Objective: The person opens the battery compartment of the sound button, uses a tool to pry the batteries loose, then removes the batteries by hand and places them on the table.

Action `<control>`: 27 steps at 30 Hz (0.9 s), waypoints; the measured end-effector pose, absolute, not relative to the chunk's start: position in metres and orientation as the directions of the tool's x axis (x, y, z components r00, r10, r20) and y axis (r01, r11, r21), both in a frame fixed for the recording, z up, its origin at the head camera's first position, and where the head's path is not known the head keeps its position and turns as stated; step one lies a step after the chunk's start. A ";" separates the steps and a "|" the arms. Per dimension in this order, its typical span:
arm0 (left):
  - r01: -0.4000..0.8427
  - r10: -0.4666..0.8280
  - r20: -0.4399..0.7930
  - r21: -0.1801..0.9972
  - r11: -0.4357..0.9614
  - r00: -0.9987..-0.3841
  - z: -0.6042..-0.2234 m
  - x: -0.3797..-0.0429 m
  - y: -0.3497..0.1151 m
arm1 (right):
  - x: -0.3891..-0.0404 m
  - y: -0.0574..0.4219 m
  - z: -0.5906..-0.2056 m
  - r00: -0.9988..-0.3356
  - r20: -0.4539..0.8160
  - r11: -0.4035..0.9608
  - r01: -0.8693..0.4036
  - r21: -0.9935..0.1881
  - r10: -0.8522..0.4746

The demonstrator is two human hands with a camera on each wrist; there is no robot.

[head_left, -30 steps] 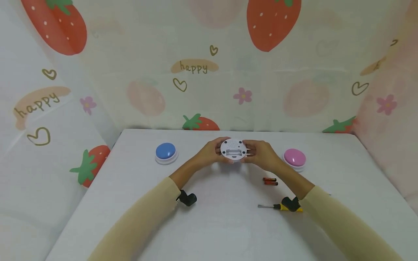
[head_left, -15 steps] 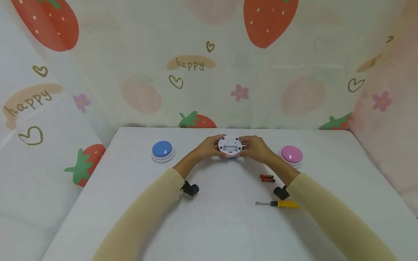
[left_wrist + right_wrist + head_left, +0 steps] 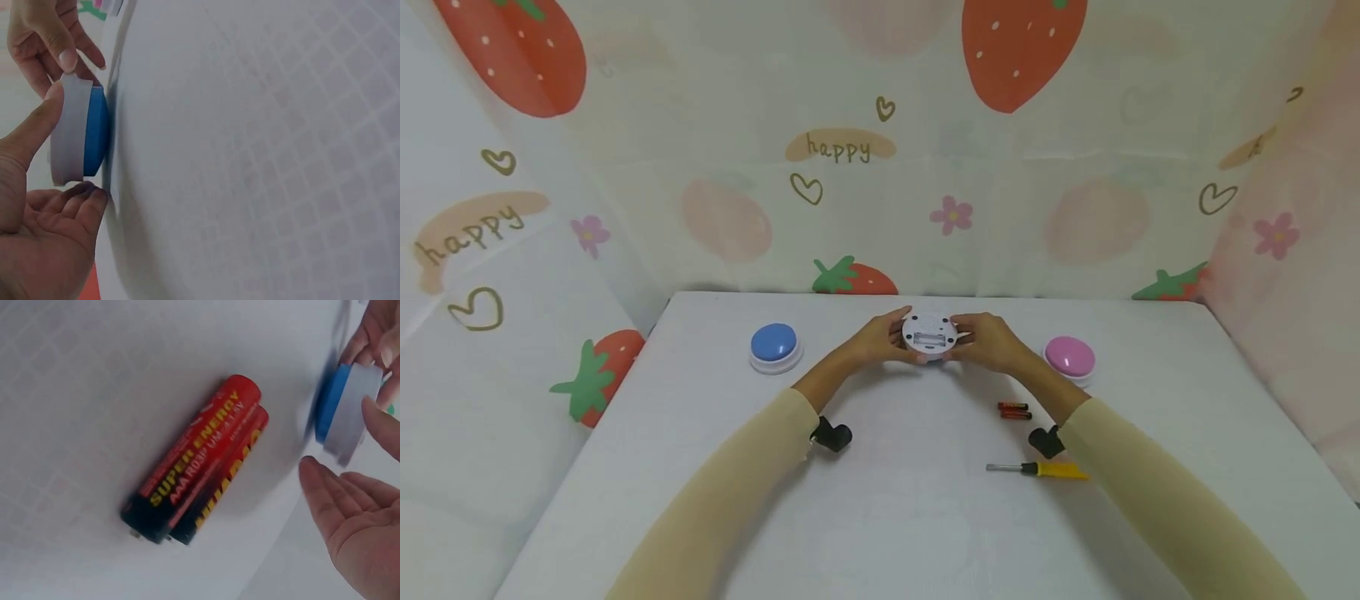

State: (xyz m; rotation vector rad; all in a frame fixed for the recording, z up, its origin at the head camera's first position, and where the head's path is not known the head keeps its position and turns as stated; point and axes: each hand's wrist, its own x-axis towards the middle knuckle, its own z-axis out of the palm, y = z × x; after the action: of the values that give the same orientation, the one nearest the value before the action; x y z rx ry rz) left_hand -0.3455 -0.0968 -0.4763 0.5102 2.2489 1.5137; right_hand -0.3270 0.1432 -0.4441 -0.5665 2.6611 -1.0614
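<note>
A round push button (image 3: 929, 333) is held upside down over the far middle of the table, its white underside up with an open battery slot that shows no batteries. Its blue dome (image 3: 97, 134) faces the table in both wrist views. My left hand (image 3: 878, 340) grips the left side, the thumb (image 3: 47, 119) on the white rim and the fingers curving under. From the right, my right hand (image 3: 992, 342) holds the opposite side with its thumb against the white body (image 3: 353, 415). Two red and black AAA batteries (image 3: 200, 456) lie side by side near my right forearm.
On the table's left stands another blue push button (image 3: 773, 343), and a pink one (image 3: 1070, 357) stands on the right beside my right forearm. A yellow-handled screwdriver (image 3: 1037, 470) lies in front of the batteries. Strawberry-print cloth walls rise behind the table (image 3: 880, 517).
The head view has shifted slightly. My right wrist has moved forward, baring more of the screwdriver handle. Both hands keep hold of the push button, whose underside has tilted a little.
</note>
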 end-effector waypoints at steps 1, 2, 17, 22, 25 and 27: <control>0.099 0.497 -0.104 0.926 0.365 -0.862 -0.475 -0.345 -0.099 | -0.327 0.144 -0.443 -0.902 -0.064 0.670 -0.269 -0.692 -0.428; 0.116 0.499 -0.095 0.919 0.376 -0.861 -0.472 -0.345 -0.101 | -0.327 0.145 -0.441 -0.904 -0.068 0.678 -0.265 -0.686 -0.423; 0.250 0.449 0.074 0.904 0.348 -0.890 -0.419 -0.327 -0.203 | -0.314 0.102 -0.409 -0.898 0.055 0.634 -0.350 -0.690 -0.436; 0.253 0.405 0.090 0.894 0.370 -0.910 -0.418 -0.321 -0.241 | -0.310 0.073 -0.407 -0.881 0.087 0.583 -0.379 -0.719 -0.465; 0.233 0.373 0.085 0.898 0.373 -0.924 -0.426 -0.315 -0.263 | -0.307 0.054 -0.410 -0.874 0.068 0.574 -0.372 -0.730 -0.481; 0.225 0.354 0.086 0.899 0.376 -0.931 -0.432 -0.310 -0.276 | -0.306 0.041 -0.413 -0.867 0.058 0.561 -0.370 -0.740 -0.495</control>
State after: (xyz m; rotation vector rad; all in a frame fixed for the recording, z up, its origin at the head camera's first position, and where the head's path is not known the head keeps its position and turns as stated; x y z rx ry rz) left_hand -0.3104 -0.2760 -0.4318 0.5299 2.5029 1.6056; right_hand -0.3061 0.0412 -0.4130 -0.7361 2.6353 -1.1936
